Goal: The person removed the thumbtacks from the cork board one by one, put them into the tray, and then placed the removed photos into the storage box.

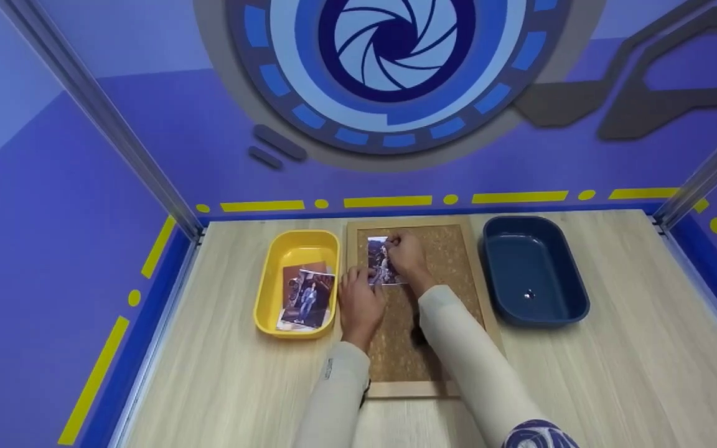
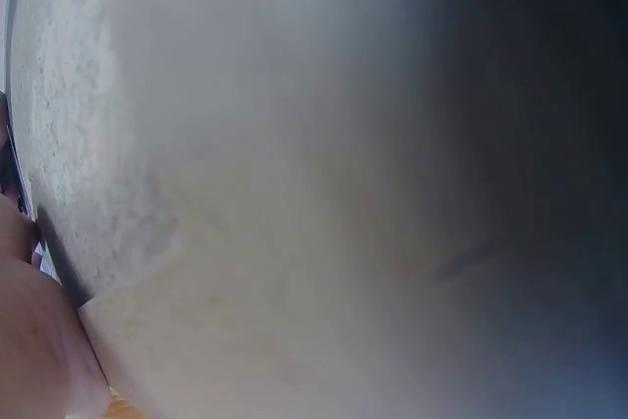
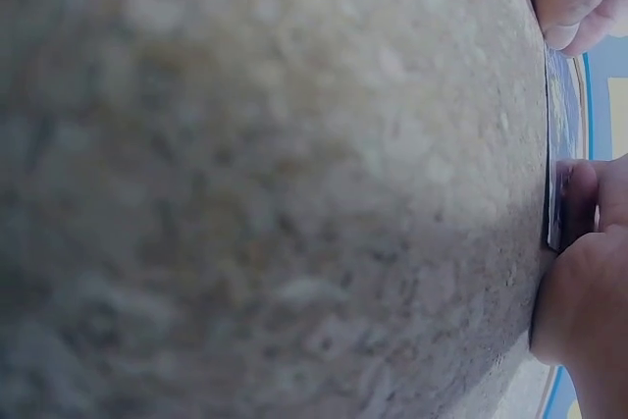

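A photo (image 1: 378, 258) lies on the upper left part of a cork board (image 1: 445, 267) with a wooden frame. At its lower left edge, my left hand (image 1: 361, 305) touches it with the fingertips. My right hand (image 1: 407, 256) has its fingers bent over the photo's upper right and pinches there. In the right wrist view, a thumb and finger (image 3: 574, 7) meet at one end of the photo (image 3: 559, 125). Anything small between those fingertips is hidden. The left wrist view is mostly blurred, with part of a hand (image 2: 44, 350) at its left edge.
Left of the board stands a yellow tray (image 1: 262, 305) with several photos (image 1: 309, 302) in it. A dark blue tray (image 1: 529, 258) stands on the right, with a small shiny spot (image 1: 529, 294) inside. Blue walls (image 1: 147, 249) enclose the wooden table (image 1: 632, 348).
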### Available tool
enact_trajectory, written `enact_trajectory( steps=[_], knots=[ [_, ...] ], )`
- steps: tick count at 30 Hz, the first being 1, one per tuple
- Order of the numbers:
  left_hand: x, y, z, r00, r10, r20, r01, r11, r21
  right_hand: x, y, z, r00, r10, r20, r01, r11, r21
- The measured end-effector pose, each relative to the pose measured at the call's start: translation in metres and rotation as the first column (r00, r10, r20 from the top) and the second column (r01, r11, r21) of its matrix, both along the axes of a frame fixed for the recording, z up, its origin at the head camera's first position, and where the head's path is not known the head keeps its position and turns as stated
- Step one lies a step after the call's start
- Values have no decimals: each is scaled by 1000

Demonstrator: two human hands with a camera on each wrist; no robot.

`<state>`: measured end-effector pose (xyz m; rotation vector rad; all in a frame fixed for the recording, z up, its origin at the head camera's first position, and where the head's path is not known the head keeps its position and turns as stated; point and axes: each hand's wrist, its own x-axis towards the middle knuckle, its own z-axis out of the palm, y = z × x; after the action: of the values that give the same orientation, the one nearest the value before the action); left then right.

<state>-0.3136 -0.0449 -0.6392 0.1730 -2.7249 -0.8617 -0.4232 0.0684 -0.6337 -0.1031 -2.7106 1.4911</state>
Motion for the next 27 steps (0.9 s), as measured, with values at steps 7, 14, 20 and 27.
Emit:
enact_trajectory(
  steps=[7,14,20,27],
  knots=[
    [1,-1,0,1000,4,-18,-4,1000,-18,1,-1,0,1000,0,11,0,1000,-8],
    [1,-2,-1,1000,17,-22,-18,1000,-8,2,-2,1,1000,8,22,-8,1000,8],
    [0,-2,-2,1000,3,-22,-3,1000,11,2,1,1,1000,17,9,-17,1000,8],
    [-1,-4,-2,1000,-29,-1,29,999,28,2,3,0,999,32,11,-32,999,-37]
  ],
)
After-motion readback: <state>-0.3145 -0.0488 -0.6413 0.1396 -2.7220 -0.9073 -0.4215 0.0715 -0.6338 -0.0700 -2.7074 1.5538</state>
